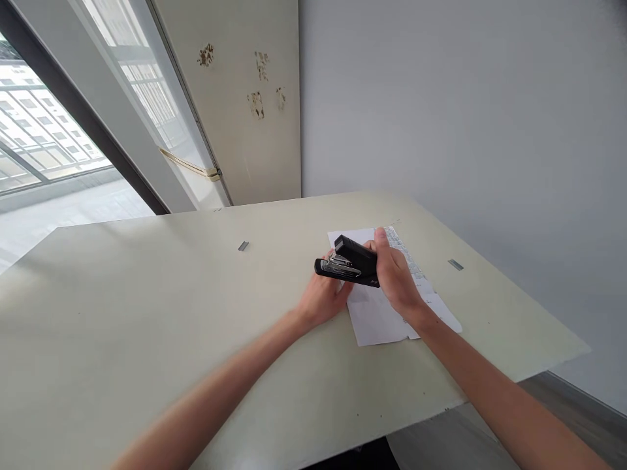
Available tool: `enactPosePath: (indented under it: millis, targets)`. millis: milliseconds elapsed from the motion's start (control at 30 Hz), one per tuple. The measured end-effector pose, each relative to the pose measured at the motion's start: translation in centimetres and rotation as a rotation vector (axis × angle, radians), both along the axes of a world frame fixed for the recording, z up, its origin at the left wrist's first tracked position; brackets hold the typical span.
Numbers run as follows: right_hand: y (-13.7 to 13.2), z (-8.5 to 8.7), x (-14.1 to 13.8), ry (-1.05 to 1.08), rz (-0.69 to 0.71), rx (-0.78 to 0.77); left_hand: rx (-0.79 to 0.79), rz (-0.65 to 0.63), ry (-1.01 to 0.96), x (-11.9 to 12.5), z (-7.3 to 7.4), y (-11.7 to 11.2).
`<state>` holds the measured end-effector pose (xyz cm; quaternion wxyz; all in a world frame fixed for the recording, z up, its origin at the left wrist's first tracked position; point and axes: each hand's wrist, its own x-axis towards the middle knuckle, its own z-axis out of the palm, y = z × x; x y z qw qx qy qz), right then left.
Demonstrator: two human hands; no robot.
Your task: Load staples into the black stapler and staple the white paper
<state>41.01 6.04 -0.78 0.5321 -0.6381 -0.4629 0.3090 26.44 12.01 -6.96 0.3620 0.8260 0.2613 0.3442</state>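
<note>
A black stapler (360,262) is gripped in my right hand (398,281), with the thumb along its upper rear end. Its jaw points left and gapes, showing metal parts between the arm and the base. The stapler is above some white sheets of paper (375,320) lying on the table, one bearing printed text on the right side. My left hand (318,299) rests at the left edge of the sheets, palm down, its thumb spread away from the fingers. The stapler partly hides those fingers.
Small grey strips that look like staples lie on the pale table (196,313): one strip (243,246) to the left, another strip (455,264) to the right. A grey wall (465,117) borders the table on the right. A cabinet panel (255,143) and a window stand behind.
</note>
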Motion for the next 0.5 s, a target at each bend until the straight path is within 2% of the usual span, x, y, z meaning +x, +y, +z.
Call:
enactPosePath:
  millis: [100, 200, 267, 367, 500]
  targets:
    - [0.7, -0.8, -1.1, -0.031, 0.039, -0.021, -0.039, 0.067, 0.077, -5.9, 0.1, -0.3]
    - [1.6, -1.9, -2.8, -0.088, 0.102, -0.024, -0.167, 0.302, 0.086, -11.5, 0.7, 0.0]
    - [2.2, -2.7, -4.1, -0.128, 0.147, -0.019, -0.242, 0.434, 0.014, -14.3, 1.4, 0.3]
    - [3.2, -3.8, -6.1, -0.192, 0.214, -0.015, -0.335, 0.521, -0.098, -16.7, 2.1, 0.6]
    - [4.0, -5.0, -8.3, -0.252, 0.278, -0.007, -0.391, 0.519, -0.119, -17.2, 2.2, 0.6]
